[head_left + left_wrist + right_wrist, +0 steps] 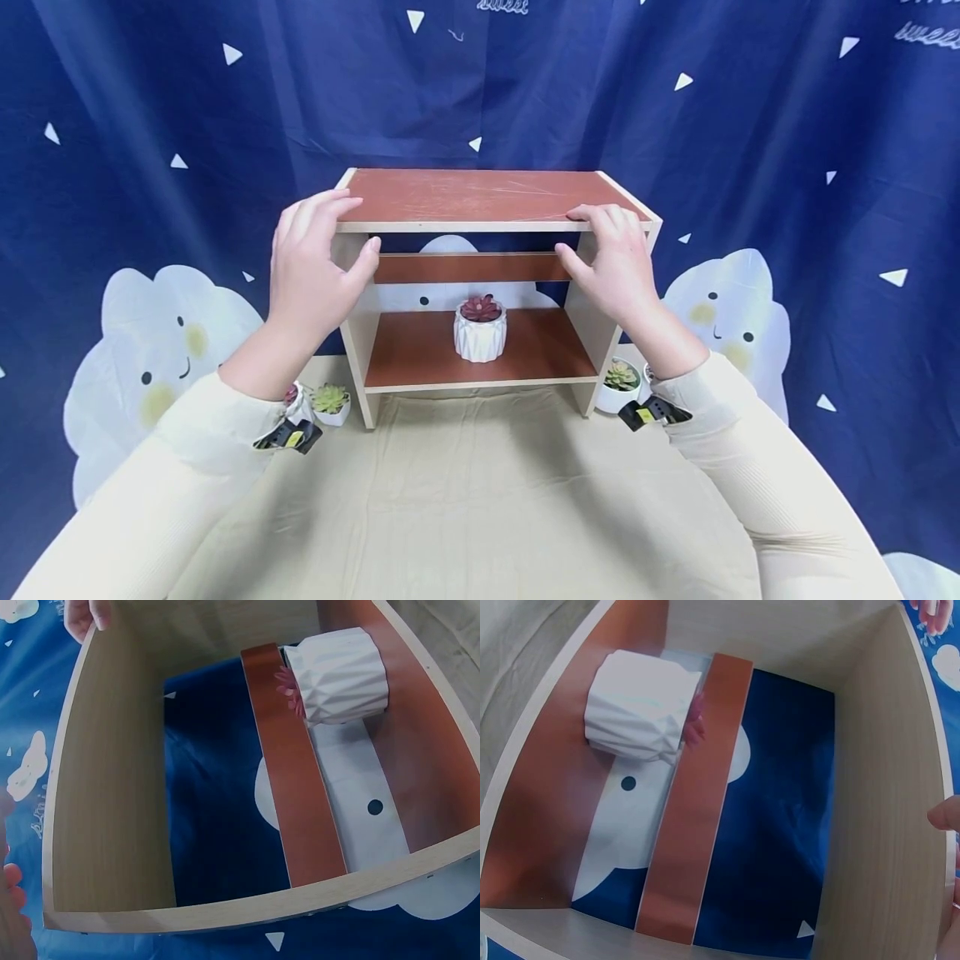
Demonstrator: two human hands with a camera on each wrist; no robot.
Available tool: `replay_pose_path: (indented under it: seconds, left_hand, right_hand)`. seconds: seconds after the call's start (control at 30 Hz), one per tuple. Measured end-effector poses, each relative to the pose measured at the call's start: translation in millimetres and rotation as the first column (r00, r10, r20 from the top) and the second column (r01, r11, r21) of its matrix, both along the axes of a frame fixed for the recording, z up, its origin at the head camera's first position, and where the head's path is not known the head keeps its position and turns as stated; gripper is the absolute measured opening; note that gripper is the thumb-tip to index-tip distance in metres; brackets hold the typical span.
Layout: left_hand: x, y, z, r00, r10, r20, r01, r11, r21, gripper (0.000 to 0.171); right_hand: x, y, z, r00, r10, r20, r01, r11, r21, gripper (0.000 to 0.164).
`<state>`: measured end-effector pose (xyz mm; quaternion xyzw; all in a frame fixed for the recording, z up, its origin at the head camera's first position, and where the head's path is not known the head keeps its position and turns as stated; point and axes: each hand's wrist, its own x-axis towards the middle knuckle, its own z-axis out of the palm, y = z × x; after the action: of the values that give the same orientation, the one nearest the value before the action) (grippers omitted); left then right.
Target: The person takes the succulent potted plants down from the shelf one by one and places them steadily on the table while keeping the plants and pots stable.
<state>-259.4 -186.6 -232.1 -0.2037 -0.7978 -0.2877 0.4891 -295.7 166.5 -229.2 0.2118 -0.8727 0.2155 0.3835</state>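
Before me stands a small wooden shelf [472, 193] with a reddish-brown top and light edges. My left hand [309, 267] is at its front left corner, fingers spread and thumb apart; in the left wrist view its fingers [13, 889] show beside the top board's edge with a gap between. At the front right, my right hand [618, 265] has its fingers over the top board's edge and its thumb lower, in front. A white ribbed pot [480, 340] with a dark red succulent [481, 308] sits upright on the lower board [547, 342].
Small potted succulents stand beside the shelf: a green one [330, 398] at the left, another [621, 375] in a white pot at the right. A beige cloth [480, 500] covers the table. Behind hangs a blue curtain [525, 83] with clouds and triangles.
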Motion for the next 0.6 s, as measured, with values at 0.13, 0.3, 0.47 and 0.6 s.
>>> replay_pose_path:
  seconds: [0.13, 0.3, 0.47, 0.6]
  left_hand:
    - [-2.9, 2.3, 0.3, 1.000, 0.017, -0.005, -0.017, 0.998, -0.066, 0.044]
    - [-9.3, 4.4, 0.0, 0.999, 0.032, -0.024, -0.035, 0.991, -0.125, 0.045]
    - [-15.3, 7.1, 0.2, 0.998, 0.052, -0.021, -0.055, 0.986, -0.159, 0.045]
    - [-19.0, 11.0, 0.3, 0.998, 0.058, -0.022, -0.061, 0.980, -0.192, 0.044]
  right_hand:
    - [-0.4, -0.1, -0.7, 1.000, -0.003, -0.001, 0.003, 1.000, 0.000, 0.040]
    - [-0.3, 0.0, -0.5, 1.000, -0.009, 0.007, 0.009, 1.000, 0.001, 0.041]
    - [-0.5, -0.3, -0.3, 1.000, -0.010, 0.012, 0.010, 1.000, 0.000, 0.041]
    - [-1.0, -0.9, 0.4, 1.000, -0.007, 0.007, 0.007, 1.000, 0.002, 0.041]
